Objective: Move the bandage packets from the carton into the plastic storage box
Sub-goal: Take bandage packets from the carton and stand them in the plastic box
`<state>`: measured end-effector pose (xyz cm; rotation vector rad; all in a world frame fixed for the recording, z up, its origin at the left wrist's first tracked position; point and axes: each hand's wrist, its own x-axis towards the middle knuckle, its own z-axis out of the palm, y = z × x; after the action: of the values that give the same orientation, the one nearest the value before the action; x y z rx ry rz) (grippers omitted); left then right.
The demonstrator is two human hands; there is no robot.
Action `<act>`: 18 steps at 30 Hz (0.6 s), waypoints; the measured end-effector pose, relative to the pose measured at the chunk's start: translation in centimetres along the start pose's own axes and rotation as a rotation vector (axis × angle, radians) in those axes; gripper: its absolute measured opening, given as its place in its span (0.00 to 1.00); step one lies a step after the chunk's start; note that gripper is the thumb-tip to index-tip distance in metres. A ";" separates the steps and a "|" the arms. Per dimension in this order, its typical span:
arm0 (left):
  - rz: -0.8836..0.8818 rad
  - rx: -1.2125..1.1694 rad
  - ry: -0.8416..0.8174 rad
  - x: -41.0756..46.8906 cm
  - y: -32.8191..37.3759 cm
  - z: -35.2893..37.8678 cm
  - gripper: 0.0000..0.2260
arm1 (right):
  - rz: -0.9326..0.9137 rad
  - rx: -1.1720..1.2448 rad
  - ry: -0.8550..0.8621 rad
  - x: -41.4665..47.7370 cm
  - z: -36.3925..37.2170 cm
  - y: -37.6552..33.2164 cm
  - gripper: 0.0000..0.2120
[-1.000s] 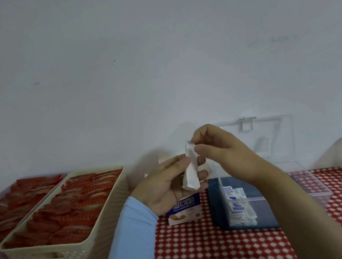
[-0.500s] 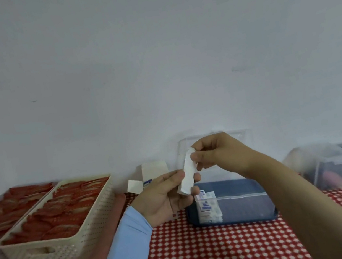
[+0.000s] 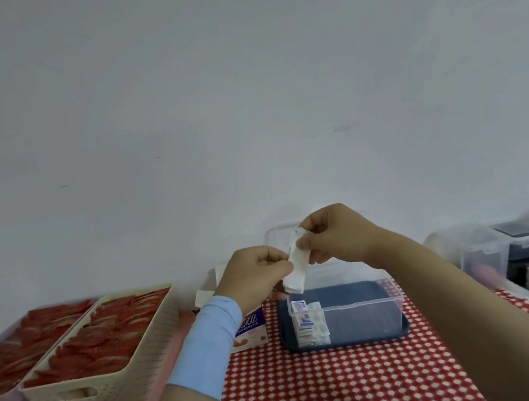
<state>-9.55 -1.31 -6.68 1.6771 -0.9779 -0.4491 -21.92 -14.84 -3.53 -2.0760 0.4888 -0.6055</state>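
Both left hand [image 3: 257, 273], right hand [image 3: 331, 235] pinch packet [image 3: 298, 269] over box [image 3: 365, 318]; wrist [image 3: 210, 344] half-hides carton [image 3: 250, 333]

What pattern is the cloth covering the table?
The tablecloth is red with a small white check pattern; the head view shows it best.

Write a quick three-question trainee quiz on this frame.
1. True or false: the left hand and the right hand both pinch the white packets.
2. The clear box stands on: A) a blue tray B) a cream basket C) the carton.
3. Fill in: the stored packets sit at the box's ___ end.
Key: 1 true; 2 A; 3 left.
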 end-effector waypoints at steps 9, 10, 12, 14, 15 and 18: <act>-0.026 -0.035 0.081 0.6 0.9 1.2 0.04 | 0.186 0.334 -0.078 -0.1 -0.1 1.6 0.14; -0.033 -0.042 0.073 0.7 0.8 1.4 0.04 | 0.186 0.333 -0.064 0.0 -0.1 1.9 0.13; -0.049 -0.055 0.057 0.9 0.5 1.8 0.04 | 0.185 0.307 -0.031 0.2 0.0 2.2 0.12; -0.082 -0.051 0.029 1.2 0.1 2.0 0.06 | 0.190 0.275 -0.012 0.4 0.1 2.5 0.12; -0.099 -0.039 0.009 1.3 0.0 2.0 0.07 | 0.194 0.258 -0.013 0.6 0.2 2.7 0.11; -0.127 0.093 -0.081 1.8 -0.7 2.0 0.06 | 0.211 0.158 -0.021 1.0 0.4 3.5 0.05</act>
<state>-9.65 -3.87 -7.65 1.8234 -0.9667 -0.5671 -21.30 -16.92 -6.43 -1.8508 0.6190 -0.4819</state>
